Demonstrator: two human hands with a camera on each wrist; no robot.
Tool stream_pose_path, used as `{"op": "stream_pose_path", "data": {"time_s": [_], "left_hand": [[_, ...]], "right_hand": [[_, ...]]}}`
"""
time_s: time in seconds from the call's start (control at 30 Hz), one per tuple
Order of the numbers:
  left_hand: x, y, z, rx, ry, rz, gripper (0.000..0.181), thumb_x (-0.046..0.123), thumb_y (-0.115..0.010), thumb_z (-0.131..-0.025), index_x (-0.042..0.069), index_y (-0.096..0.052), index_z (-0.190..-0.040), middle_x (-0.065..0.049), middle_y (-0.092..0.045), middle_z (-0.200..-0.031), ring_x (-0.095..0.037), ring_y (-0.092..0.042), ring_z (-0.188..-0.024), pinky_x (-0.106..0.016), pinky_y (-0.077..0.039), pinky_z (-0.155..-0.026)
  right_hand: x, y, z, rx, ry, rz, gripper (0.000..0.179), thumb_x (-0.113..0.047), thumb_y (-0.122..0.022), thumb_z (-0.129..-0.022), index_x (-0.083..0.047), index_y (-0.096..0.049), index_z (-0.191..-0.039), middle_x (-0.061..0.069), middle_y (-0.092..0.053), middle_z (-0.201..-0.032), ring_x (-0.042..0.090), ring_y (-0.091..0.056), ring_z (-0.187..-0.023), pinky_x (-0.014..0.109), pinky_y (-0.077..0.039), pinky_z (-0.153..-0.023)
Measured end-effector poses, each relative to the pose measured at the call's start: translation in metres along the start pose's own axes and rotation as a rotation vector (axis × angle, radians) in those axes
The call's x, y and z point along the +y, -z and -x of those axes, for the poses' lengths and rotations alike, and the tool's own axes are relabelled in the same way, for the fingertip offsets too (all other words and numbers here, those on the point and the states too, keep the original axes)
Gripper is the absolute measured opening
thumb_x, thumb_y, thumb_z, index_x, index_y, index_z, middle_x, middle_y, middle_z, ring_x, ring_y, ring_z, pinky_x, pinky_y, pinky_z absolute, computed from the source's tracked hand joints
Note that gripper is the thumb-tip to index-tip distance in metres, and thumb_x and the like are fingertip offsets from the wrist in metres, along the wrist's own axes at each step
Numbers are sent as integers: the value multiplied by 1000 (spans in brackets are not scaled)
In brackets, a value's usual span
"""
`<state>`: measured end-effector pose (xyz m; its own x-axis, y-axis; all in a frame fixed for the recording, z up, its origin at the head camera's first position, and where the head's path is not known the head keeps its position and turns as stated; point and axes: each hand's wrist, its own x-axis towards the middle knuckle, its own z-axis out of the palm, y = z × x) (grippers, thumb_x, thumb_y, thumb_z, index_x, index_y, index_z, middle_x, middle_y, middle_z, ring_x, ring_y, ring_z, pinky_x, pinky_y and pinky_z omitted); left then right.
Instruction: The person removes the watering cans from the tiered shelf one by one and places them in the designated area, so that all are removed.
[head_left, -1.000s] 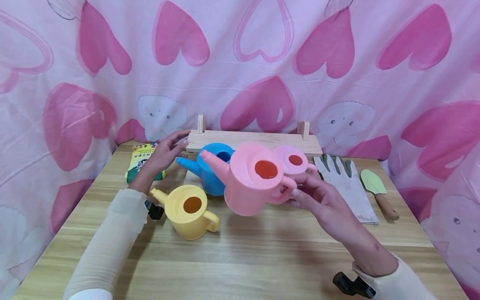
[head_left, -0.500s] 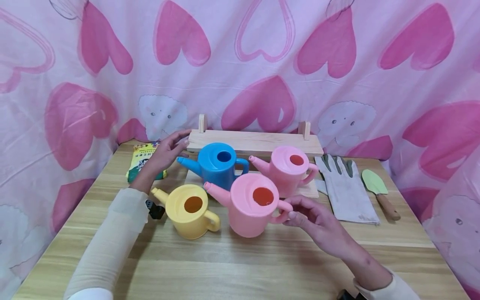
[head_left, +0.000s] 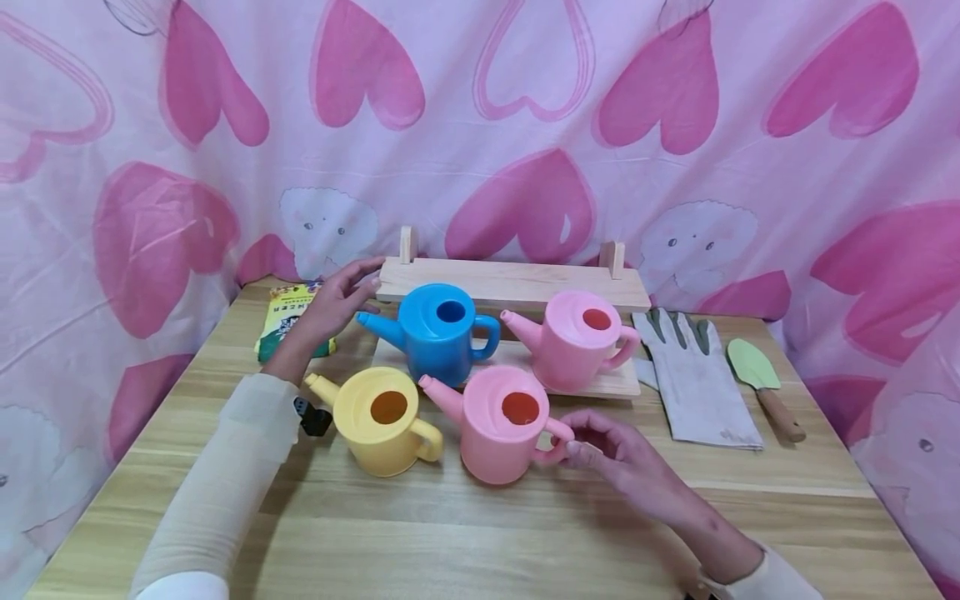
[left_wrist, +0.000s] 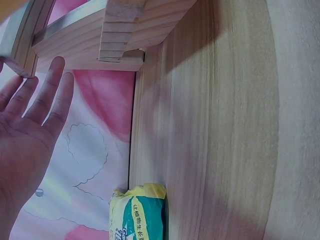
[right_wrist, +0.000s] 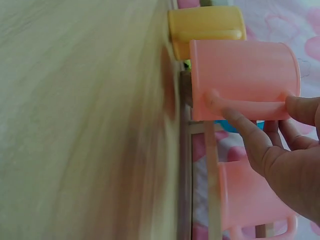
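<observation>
My right hand [head_left: 626, 467] pinches the handle of a coral-pink watering can [head_left: 491, 446] at the front middle of the table. In the right wrist view, thumb and fingers sit around that handle. The can stands upright beside a yellow watering can [head_left: 375, 446]. Behind them, a blue watering can [head_left: 435, 346] and a second pink watering can [head_left: 566, 354] stand on the lower board of a wooden two-step rack [head_left: 517, 279]. My left hand [head_left: 337, 300] is at the left end of the rack's upper board, its fingers straight and touching the wood in the left wrist view.
A yellow and green packet [head_left: 281, 321] lies left, partly behind the left forearm. White and green gardening gloves [head_left: 705, 392] lie right of the rack, beside a small trowel [head_left: 757, 371] with a wooden handle. A pink heart-print curtain [head_left: 517, 100] hangs behind the table.
My right hand has lowered the coral-pink watering can from above the table, in front of the rack, to a spot beside the yellow one. My left hand has stayed at the rack.
</observation>
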<state>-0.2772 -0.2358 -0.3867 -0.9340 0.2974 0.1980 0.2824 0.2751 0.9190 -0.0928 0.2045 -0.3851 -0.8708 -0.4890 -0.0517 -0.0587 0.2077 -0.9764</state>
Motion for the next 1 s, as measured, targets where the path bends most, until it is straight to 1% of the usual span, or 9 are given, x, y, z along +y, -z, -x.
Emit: {"op": "stream_pose_path", "data": {"time_s": [0.2,0.37,0.43,0.47,0.6,0.67,0.7,0.83,1.0], "left_hand": [[-3,0,-2,8,-13,20,53,29,-51,-110,12,-39,-159,-12,-41,-159,-35,-51,-134,-37,-57,-94],[-2,-3,-2,14,2,13,53,31,-51,-110,13,-39,-159,-10,-41,-160,-35,-53,-132,-36,-57,-94],[0,-4,-2,13,9,14,54,30,-51,-110,12,-38,-159,-11,-39,-160,-36,-52,-133,-40,-57,-95],[6,-4,0,11,14,14,53,28,-50,-111,11,-38,-159,-12,-39,-160,-37,-52,-133,-42,-56,-97],[7,-4,0,4,10,22,54,28,-50,-111,10,-36,-160,-13,-39,-161,-38,-51,-134,-46,-54,-99],[5,-3,0,8,7,17,54,29,-51,-111,11,-37,-160,-12,-39,-160,-37,-51,-134,-42,-56,-97],[0,-2,-1,11,3,17,54,31,-51,-110,13,-38,-160,-11,-39,-160,-36,-51,-134,-38,-56,-96],[0,-2,1,17,9,12,55,31,-52,-110,13,-38,-160,-10,-39,-161,-36,-52,-133,-32,-58,-92],[0,-2,1,20,17,17,55,30,-51,-110,13,-37,-160,-12,-38,-162,-38,-51,-134,-31,-58,-91]], "right_hand": [[7,0,-2,15,-60,52,32,-19,-65,-103,-6,-62,-132,20,-67,-121,37,-59,-113,30,-55,-93],[10,1,-3,11,-113,93,35,-23,-67,-102,-9,-62,-133,14,-67,-123,35,-57,-115,28,-54,-93],[12,2,-4,3,-114,103,35,-23,-68,-102,-9,-63,-134,13,-67,-123,35,-57,-114,27,-53,-93],[12,3,-4,-4,-108,108,34,-22,-67,-102,-9,-63,-133,13,-66,-123,35,-56,-114,27,-53,-93],[14,5,-6,-35,-94,128,31,-22,-66,-103,-11,-63,-132,12,-65,-124,34,-56,-114,28,-54,-94],[15,6,-6,-50,-77,136,29,-21,-65,-104,-12,-63,-131,13,-65,-124,34,-57,-114,28,-54,-94],[15,7,-7,-56,-73,138,29,-21,-64,-104,-12,-63,-131,13,-65,-125,34,-57,-114,29,-54,-94],[16,8,-8,-66,-60,129,27,-20,-63,-104,-14,-63,-131,15,-65,-125,34,-58,-114,29,-54,-95],[16,7,-8,-62,-78,125,28,-21,-64,-104,-15,-63,-131,15,-65,-126,33,-58,-115,30,-54,-95]]}}
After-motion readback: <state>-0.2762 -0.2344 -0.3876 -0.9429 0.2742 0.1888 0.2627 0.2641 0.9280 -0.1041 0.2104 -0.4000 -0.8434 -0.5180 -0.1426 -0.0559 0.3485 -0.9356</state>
